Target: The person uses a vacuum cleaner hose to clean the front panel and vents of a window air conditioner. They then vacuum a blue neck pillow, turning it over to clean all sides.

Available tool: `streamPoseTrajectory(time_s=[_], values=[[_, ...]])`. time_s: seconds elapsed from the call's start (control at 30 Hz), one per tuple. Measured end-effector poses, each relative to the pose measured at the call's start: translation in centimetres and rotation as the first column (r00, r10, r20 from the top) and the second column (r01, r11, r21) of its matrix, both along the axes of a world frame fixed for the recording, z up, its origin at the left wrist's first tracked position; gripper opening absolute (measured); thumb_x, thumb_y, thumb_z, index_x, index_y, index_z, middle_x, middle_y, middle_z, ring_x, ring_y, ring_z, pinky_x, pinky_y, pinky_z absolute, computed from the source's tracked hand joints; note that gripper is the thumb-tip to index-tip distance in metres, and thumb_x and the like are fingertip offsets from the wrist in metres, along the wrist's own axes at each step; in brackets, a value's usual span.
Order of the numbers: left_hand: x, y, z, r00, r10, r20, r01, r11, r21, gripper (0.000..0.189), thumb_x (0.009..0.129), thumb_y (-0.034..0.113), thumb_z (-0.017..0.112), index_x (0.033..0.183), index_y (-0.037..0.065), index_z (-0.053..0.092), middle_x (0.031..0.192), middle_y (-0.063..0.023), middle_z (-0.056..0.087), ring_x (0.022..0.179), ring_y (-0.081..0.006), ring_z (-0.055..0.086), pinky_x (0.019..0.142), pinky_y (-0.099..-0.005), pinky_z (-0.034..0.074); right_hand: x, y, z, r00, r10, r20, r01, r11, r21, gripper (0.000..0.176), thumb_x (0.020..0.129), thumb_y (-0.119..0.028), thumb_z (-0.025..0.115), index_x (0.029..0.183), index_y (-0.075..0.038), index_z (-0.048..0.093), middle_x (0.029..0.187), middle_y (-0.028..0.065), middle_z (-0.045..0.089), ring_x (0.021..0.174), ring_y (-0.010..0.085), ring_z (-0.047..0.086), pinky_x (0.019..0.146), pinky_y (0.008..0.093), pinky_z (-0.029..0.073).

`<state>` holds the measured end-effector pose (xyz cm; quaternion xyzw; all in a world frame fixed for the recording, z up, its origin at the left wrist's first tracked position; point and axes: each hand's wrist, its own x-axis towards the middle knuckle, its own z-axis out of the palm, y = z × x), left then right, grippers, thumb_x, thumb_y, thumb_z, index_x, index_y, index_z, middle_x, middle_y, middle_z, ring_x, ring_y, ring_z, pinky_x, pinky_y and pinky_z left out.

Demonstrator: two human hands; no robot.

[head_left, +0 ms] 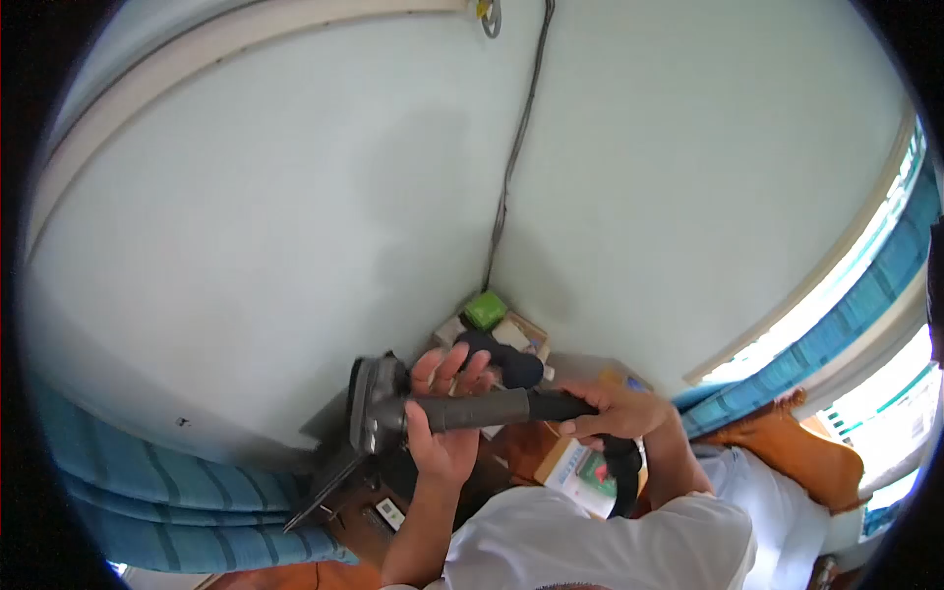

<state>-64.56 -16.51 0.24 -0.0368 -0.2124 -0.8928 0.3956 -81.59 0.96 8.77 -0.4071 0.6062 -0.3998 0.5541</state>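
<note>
Right hand: the bare right hand (626, 411) is closed around the black end of a dark grey plastic tube with a blocky head (480, 409).
Left hand: the bare left hand (447, 458) bears the tube across its palm, thumb over the front, fingers loosely curled beyond it.
Tube: held level in front of the white shirt (590, 541), its head to the left.
Below the right hand: a white-and-blue box with a green picture (582, 479); its contents are hidden. Beside it hangs a thick black band or hose (622, 479).
Beyond the fingers: a dark, rounded, elongated object (516, 367), its kind unclear.
Wall corner: a small bright green box (485, 311), contents hidden, near a tan box (536, 332); whether the pale item there lies inside cannot be told.
</note>
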Motion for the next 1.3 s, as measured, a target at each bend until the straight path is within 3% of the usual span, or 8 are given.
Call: streamPoseTrajectory(time_s=[0.07, 0.27, 0.33, 0.57, 0.77, 0.83, 1.17, 1.3], values=[[-2.0, -2.2, 2.2, 0.992, -0.008, -0.130, 0.017, 0.998, 0.068, 0.035, 0.109, 0.047, 0.049, 0.105, 0.012, 0.055, 0.090, -0.0023, 0.057, 0.095, -0.0199, 0.061, 0.101, -0.0467, 0.048, -1.3, -0.6, -0.7, 0.999, 0.006, 0.035, -0.004, 0.999, -0.039, 0.042, 0.101, -0.028, 0.070, 0.131, -0.003, 0.054, 0.074, -0.0018, 0.058, 0.063, 0.0083, 0.056, 0.057, 0.0252, 0.044], [-3.7, -6.5, 9.1, 0.972, 0.171, -0.162, -0.171, 0.985, 0.015, 0.025, 0.110, 0.034, 0.052, 0.096, 0.013, 0.051, 0.077, 0.0022, 0.045, 0.074, -0.0119, 0.051, 0.084, -0.0387, 0.049, -2.7, -1.0, -7.3, 0.888, 0.228, 0.400, -0.115, 0.951, -0.286, 0.036, 0.097, -0.021, 0.072, 0.123, 0.000, 0.058, 0.088, 0.0074, 0.069, 0.085, 0.0219, 0.068, 0.075, 0.0366, 0.056], [-4.7, -7.2, 10.2, 0.972, 0.205, -0.117, -0.205, 0.979, 0.013, 0.027, 0.108, 0.033, 0.058, 0.091, 0.013, 0.052, 0.075, 0.0017, 0.046, 0.072, -0.0131, 0.052, 0.081, -0.0379, 0.050, -2.7, -1.6, -8.1, 0.787, 0.072, 0.613, 0.140, 0.947, -0.291, 0.029, 0.093, -0.020, 0.074, 0.111, 0.001, 0.063, 0.087, 0.0069, 0.069, 0.084, 0.0204, 0.068, 0.076, 0.0347, 0.055], [-6.7, -12.8, 11.6, 0.937, 0.299, 0.179, -0.339, 0.904, 0.262, 0.036, 0.102, 0.038, 0.067, 0.080, 0.013, 0.054, 0.073, 0.0018, 0.052, 0.068, -0.0130, 0.054, 0.071, -0.0330, 0.052, -7.1, -2.7, -3.2, 0.877, -0.298, -0.377, 0.142, 0.910, -0.390, 0.032, 0.083, -0.023, 0.083, 0.099, -0.001, 0.066, 0.072, 0.0057, 0.062, 0.068, 0.0118, 0.059, 0.062, 0.0322, 0.048], [-1.0, -14.3, 12.7, 0.952, 0.260, -0.162, -0.229, 0.955, 0.190, 0.038, 0.103, 0.046, 0.064, 0.094, 0.009, 0.058, 0.073, 0.0034, 0.055, 0.062, -0.0082, 0.054, 0.067, -0.0291, 0.050, -9.8, -2.9, -1.1, 0.900, -0.170, -0.402, -0.033, 0.892, -0.450, 0.032, 0.078, -0.015, 0.084, 0.101, 0.002, 0.070, 0.072, 0.0068, 0.064, 0.065, 0.0139, 0.060, 0.058, 0.0301, 0.047], [1.4, -13.9, 13.2, 0.915, 0.320, -0.245, -0.329, 0.944, 0.003, 0.041, 0.105, 0.049, 0.059, 0.095, 0.009, 0.058, 0.072, 0.0034, 0.052, 0.059, -0.0079, 0.051, 0.064, -0.0295, 0.049, -9.9, -2.9, -1.9, 0.974, -0.220, 0.058, 0.213, 0.791, -0.574, 0.033, 0.073, -0.011, 0.085, 0.097, 0.004, 0.069, 0.076, 0.0093, 0.067, 0.066, 0.0182, 0.066, 0.060, 0.0314, 0.052], [8.8, -7.8, 8.8, 0.783, 0.570, 0.248, -0.483, 0.809, -0.335, 0.028, 0.099, 0.034, 0.069, 0.096, 0.009, 0.056, 0.071, -0.0040, 0.057, 0.058, -0.0166, 0.055, 0.063, -0.0357, 0.049, -10.1, -10.4, 11.7, 0.718, -0.610, 0.336, 0.464, 0.060, -0.884, 0.053, 0.097, -0.030, 0.068, 0.135, 0.005, 0.056, 0.070, 0.0044, 0.058, 0.058, 0.0134, 0.059, 0.053, 0.0257, 0.045], [11.5, -6.1, 7.1, 0.724, 0.600, 0.341, -0.490, 0.795, -0.359, 0.026, 0.096, 0.028, 0.073, 0.095, 0.007, 0.057, 0.071, -0.0068, 0.060, 0.059, -0.0179, 0.058, 0.062, -0.0359, 0.050, -7.6, -14.0, 16.3, 0.764, -0.620, 0.178, 0.399, 0.237, -0.886, 0.040, 0.094, -0.018, 0.065, 0.127, 0.005, 0.061, 0.071, 0.0028, 0.059, 0.060, 0.0120, 0.059, 0.056, 0.0249, 0.046]])
